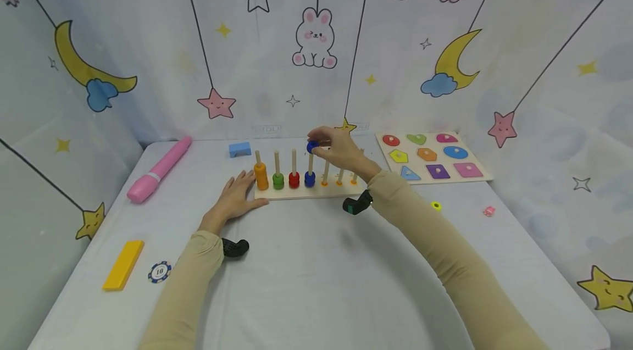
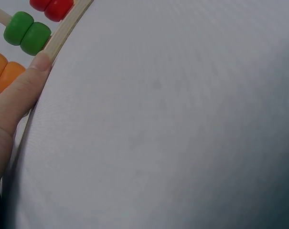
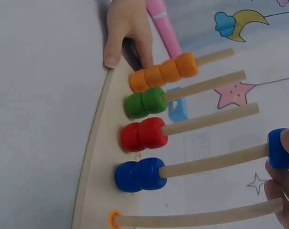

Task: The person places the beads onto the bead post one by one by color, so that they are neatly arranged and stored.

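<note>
We see matt, bare-looking wood in the board (image 3: 101,157) and pegs (image 3: 211,119), and a smooth, glossy coat on the beads (image 3: 154,132). The pink wand (image 1: 170,163) looks like smooth plastic, while the table cover (image 1: 306,262) and sleeves (image 1: 183,289) look like matt cloth.

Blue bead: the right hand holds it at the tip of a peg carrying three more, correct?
Not three: the right wrist view shows two blue beads on that peg. The right hand does hold a blue bead at the tip.
</note>
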A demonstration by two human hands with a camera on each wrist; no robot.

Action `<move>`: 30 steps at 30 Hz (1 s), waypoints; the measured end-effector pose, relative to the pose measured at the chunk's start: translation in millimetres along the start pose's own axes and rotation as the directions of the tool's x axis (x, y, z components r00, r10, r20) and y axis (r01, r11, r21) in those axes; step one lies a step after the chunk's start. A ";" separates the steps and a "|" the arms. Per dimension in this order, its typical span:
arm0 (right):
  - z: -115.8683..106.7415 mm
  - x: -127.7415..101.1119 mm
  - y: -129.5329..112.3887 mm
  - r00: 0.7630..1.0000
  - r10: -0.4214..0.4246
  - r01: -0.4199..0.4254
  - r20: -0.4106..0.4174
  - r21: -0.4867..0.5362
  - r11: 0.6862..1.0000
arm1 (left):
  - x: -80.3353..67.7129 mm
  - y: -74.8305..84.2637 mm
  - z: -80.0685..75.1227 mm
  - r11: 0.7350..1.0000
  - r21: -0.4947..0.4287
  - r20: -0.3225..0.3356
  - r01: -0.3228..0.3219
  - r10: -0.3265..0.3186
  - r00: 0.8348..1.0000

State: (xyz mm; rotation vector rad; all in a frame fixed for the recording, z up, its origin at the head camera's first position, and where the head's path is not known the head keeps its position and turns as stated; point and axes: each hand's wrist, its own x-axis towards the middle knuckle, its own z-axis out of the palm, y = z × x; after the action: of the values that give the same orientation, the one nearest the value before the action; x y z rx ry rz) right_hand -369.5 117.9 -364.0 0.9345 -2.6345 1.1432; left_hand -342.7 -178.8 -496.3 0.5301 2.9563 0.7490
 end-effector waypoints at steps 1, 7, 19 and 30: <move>-0.2 0.1 0.0 1.000 0.000 0.000 0.000 -0.001 1.000 | 0.3 0.4 -0.6 1.000 0.001 -0.001 -0.002 0.002 1.000; -2.2 1.7 2.4 1.000 -0.009 0.009 -0.009 0.008 1.000 | 0.7 2.6 -3.9 1.000 -0.003 -0.009 -0.012 0.012 1.000; -11.8 -2.5 5.8 0.999 -0.030 0.030 -0.036 0.004 1.000 | 0.8 1.7 -2.4 1.000 0.013 -0.005 -0.010 0.010 1.000; -32.1 -33.4 17.6 0.983 -0.123 0.126 -0.138 0.014 0.992 | -0.2 1.4 -0.5 1.000 0.002 0.002 -0.001 0.001 1.000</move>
State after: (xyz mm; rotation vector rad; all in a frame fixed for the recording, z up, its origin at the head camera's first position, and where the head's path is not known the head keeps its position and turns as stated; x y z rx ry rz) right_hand -357.0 165.9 -363.6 0.9722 -2.4237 1.1659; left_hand -342.1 -178.0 -495.2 0.5321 2.9553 0.7443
